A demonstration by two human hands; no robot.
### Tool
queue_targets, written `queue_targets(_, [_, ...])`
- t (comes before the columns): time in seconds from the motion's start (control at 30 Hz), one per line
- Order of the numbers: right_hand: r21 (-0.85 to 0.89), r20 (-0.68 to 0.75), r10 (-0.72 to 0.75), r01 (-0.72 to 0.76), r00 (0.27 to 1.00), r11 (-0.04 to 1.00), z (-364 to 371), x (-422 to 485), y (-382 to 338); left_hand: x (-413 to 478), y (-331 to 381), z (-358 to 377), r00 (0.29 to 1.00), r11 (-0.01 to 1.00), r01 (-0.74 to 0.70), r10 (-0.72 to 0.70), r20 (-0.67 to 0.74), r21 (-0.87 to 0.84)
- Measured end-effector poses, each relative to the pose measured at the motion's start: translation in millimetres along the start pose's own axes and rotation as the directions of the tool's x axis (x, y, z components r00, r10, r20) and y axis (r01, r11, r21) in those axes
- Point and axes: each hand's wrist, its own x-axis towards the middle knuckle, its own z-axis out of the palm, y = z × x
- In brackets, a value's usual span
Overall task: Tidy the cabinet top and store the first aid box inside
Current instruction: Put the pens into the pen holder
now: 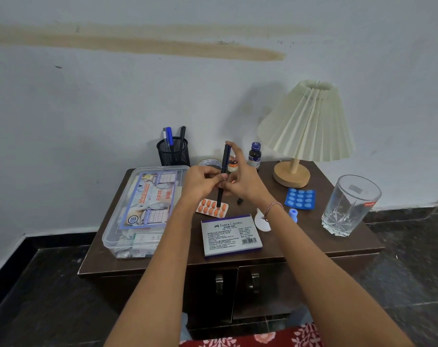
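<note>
Hands, both: left hand and right hand meet over the middle of the cabinet top, each pinching one black pen held upright. My right forefinger reaches up to its top end.

Cabinet: dark brown, both doors shut.

Lamp: pleated cream shade, wooden base, back right.

First aid box: clear plastic, lid on, lying at the left end of the top, not yet stored inside.

Glass: empty, right edge.

Stamp pad: boxed, front centre.

Pen holder: black mesh, against the wall, pens standing in it.

Tablet strips: blue strip near the lamp base; orange strip right under the pen's lower end.

Bottles: dark bottle and small bottle, behind my hands.

Cap: small, black, loose beside my right wrist; probably the pen's.

Step in hand, as I judge it: tidying loose items, pen first. Next move calls for closing the pen, then lifting it back and left over the box corner into the holder, tip down, without knocking the bottles.
</note>
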Motion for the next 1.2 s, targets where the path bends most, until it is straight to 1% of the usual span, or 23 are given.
queue_targets(0.1, [0.012, -0.008, 0.008, -0.007, 1.0, 1.0, -0.1, 1.1, -3.7, 0.4, -0.8, 0.5, 1.0, 1.0, 0.003, -0.004, -0.029, -0.012])
queue_targets(0.3, [0.056, 0.036, 0.02, -0.022, 0.999, 0.998, -5.1, -1.5, -7.1, -1.6, -0.5, 1.7, 1.0, 1.0, 0.014, -0.014, -0.019, -0.019])
queue_targets(0.43, [0.061, -0.005, -0.002, 0.002, 1.0, 0.998, -6.0, 0.5, -13.9, -3.7, 6.9, -1.8, 0.998, 0.997, -0.011, 0.007, -0.054, -0.07])
queue_targets(0.53, [0.031, -0.046, -0.046, 0.048, 0.998, 0.998, -7.0, 5.1, -21.8, -6.1, 15.5, -7.3, 0.993, 0.994, -0.046, 0.035, -0.114, -0.097])
queue_targets(0.6, [0.044, -0.052, -0.066, 0.068, 0.997, 0.997, -6.6, 9.2, -27.2, -6.0, 17.6, -14.1, 0.984, 0.995, -0.082, 0.073, -0.162, -0.05])
queue_targets(0.67, [0.066, -0.034, -0.08, 0.082, 0.996, 0.994, -3.7, 14.4, -32.9, -5.2, 17.9, -23.7, 0.973, 0.994, -0.109, 0.111, -0.202, 0.019])
queue_targets(0.73, [0.091, -0.049, -0.09, 0.094, 0.995, 0.991, 0.8, 23.3, -38.9, -2.4, 17.5, -32.8, 0.96, 0.986, -0.132, 0.153, -0.234, 0.102])
queue_targets(0.8, [0.122, -0.105, -0.101, 0.113, 0.989, 0.986, 6.2, 35.6, -46.4, 1.8, 19.0, -40.7, 0.942, 0.972, -0.148, 0.194, -0.274, 0.18])
queue_targets(0.93, [0.188, -0.205, -0.119, 0.159, 0.971, 0.969, 16.0, 66.7, -65.1, 20.0, 29.6, -55.9, 0.902, 0.948, -0.153, 0.25, -0.352, 0.279])
queue_targets(1.07, [0.068, -0.217, -0.178, 0.197, 0.96, 0.978, 25.5, 98.4, -81.9, 44.9, 41.8, -69.3, 0.875, 0.908, -0.132, 0.295, -0.384, 0.398])
queue_targets(1.13, [0.042, -0.216, -0.193, 0.207, 0.957, 0.978, 29.2, 112.1, -84.8, 56.6, 44.6, -76.3, 0.883, 0.909, -0.13, 0.288, -0.372, 0.395])
queue_targets(1.2, [0.022, -0.217, -0.204, 0.213, 0.955, 0.977, 33.2, 123.6, -84.3, 67.7, 44.8, -82.5, 0.904, 0.929, -0.123, 0.251, -0.348, 0.349])
